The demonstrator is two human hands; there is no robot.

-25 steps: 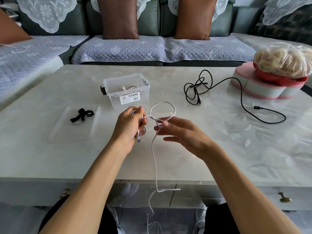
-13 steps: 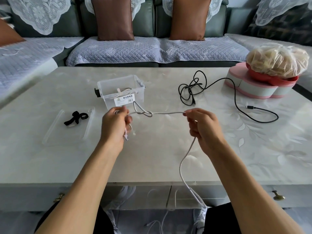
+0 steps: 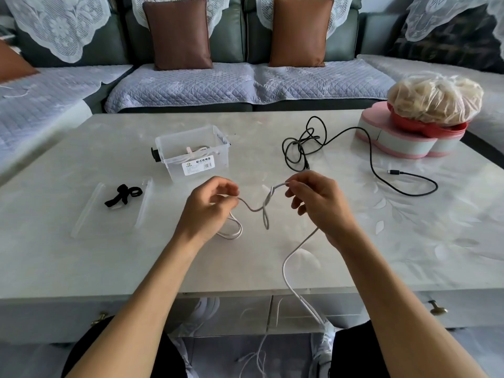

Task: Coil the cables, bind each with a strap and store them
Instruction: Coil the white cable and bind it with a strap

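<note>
Both hands, left (image 3: 207, 211) and right (image 3: 317, 204), are pinching a white cable (image 3: 256, 208); its tail is dropping out of sight below them.

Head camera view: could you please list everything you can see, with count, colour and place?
white cable: one, white, held between both hands, trailing off the table's near edge
black cable: one, black, loose on table, right of centre
storage box: one, clear, centre of table, pale contents inside
lid: one, clear, left on table
strap: one, black, on the lid
heart-shaped box: one, pink and pale, far right
bagged item: one, beige, above it
cushions: two, brown, on sofa
left hand: one
right hand: one
</note>
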